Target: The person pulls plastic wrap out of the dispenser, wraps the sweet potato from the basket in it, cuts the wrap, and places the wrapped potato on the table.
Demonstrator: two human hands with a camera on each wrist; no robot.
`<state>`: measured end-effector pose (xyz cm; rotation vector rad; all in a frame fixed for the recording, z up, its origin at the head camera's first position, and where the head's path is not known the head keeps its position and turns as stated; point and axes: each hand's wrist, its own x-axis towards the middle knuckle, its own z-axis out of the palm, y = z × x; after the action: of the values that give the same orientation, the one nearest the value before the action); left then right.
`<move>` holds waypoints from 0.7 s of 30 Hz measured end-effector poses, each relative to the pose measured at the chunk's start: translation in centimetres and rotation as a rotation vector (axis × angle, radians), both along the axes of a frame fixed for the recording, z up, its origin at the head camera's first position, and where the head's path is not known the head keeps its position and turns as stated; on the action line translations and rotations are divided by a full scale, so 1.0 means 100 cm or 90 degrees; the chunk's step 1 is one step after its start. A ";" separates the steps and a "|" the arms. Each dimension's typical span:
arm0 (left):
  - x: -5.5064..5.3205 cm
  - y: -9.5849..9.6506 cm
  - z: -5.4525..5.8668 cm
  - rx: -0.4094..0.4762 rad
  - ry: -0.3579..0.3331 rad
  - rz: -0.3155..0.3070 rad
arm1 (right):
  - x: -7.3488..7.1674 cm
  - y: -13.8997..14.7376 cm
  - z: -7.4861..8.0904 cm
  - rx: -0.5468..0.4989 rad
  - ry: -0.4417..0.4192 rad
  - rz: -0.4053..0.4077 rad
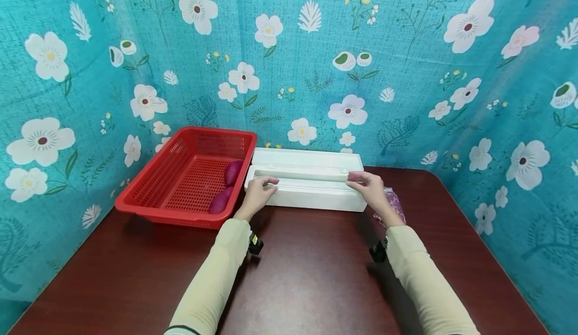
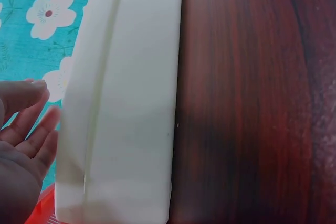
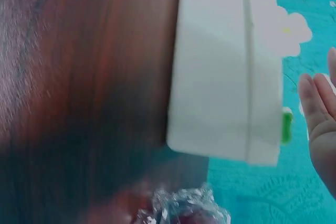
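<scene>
A long white box [image 1: 316, 200] lies crosswise on the table, its lid [image 1: 307, 157] raised along the back. My left hand [image 1: 259, 192] is over the box's left end, thumb and fingers apart. In the left wrist view, the fingers [image 2: 35, 142] are slightly bent beside the box's edge. At the right end, my right hand [image 1: 370, 189] reaches over the rim. Its fingers look nearly straight in the right wrist view, with a gap between them and the box [image 3: 215, 87]. A small green piece [image 3: 286, 125] sticks out from the box near that hand.
To the left stands a red plastic basket [image 1: 155, 213] with two purple sweet potatoes [image 1: 232, 173] inside. A clear crinkled plastic bag [image 1: 394, 205] with purplish contents lies beyond the box's right end, partly hidden by my right wrist. A blue floral curtain hangs behind the brown table [image 1: 316, 265].
</scene>
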<state>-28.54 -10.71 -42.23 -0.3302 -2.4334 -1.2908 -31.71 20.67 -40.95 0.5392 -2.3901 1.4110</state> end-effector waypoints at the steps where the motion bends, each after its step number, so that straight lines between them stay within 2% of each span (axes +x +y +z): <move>1: -0.001 0.000 -0.001 0.001 0.001 0.004 | 0.000 -0.003 -0.001 0.004 -0.015 0.006; 6: -0.004 0.001 -0.004 0.000 0.015 0.003 | 0.000 -0.009 -0.006 0.044 -0.053 -0.007; 13: -0.005 -0.003 -0.004 0.003 0.029 0.003 | 0.000 -0.005 -0.007 0.140 -0.023 -0.013; 18: -0.008 -0.007 -0.002 -0.016 0.017 0.015 | -0.005 -0.005 -0.003 0.270 -0.008 0.031; 21: -0.011 -0.007 -0.002 -0.054 -0.008 0.023 | -0.009 -0.006 0.000 0.346 0.010 0.054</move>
<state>-29.66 -11.44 -42.40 -0.2996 -2.4984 -1.1805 -32.64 20.06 -40.92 0.7819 -2.7621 0.7605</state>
